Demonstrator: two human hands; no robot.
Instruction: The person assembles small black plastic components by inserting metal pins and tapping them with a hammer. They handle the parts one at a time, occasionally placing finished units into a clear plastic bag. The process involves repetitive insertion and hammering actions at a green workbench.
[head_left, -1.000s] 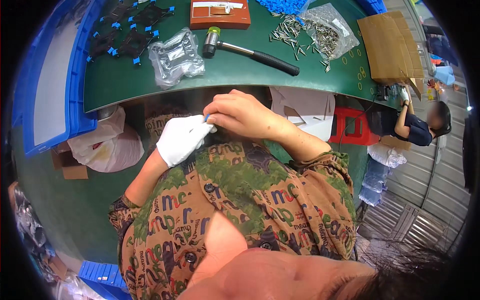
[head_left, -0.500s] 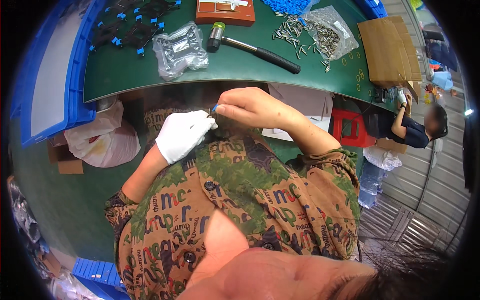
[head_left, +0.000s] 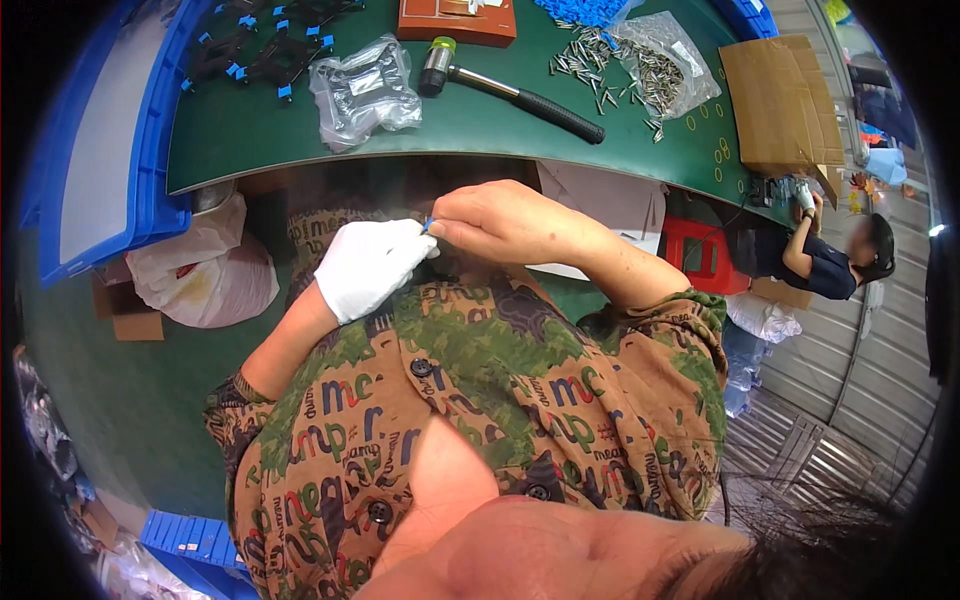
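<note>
My left hand point(head_left: 368, 268), in a white glove, is closed with its fingertips pinched together; what they hold is hidden. Against it, in front of my body and below the table edge, my bare right hand point(head_left: 490, 222) pinches a small blue piece point(head_left: 428, 225). Only a sliver of that piece shows between the two hands. On the green table point(head_left: 480, 135) lies a mallet point(head_left: 500, 88) with a black grip and a yellow-green face. Left of it is a clear plastic bag point(head_left: 368, 95) with a dark part inside.
Black parts with blue ends point(head_left: 280, 50) lie far left, beside a blue crate point(head_left: 150, 140). Blue pieces point(head_left: 580, 10) and metal pins point(head_left: 650, 75) are heaped far right, near a cardboard box point(head_left: 780, 105). A red stool point(head_left: 690, 255) stands below; another person point(head_left: 825, 245) works at right.
My hands have come slightly closer together, covering more of the gap between the fingertips. The whole view has shifted a little; the things on the table lie as before.
</note>
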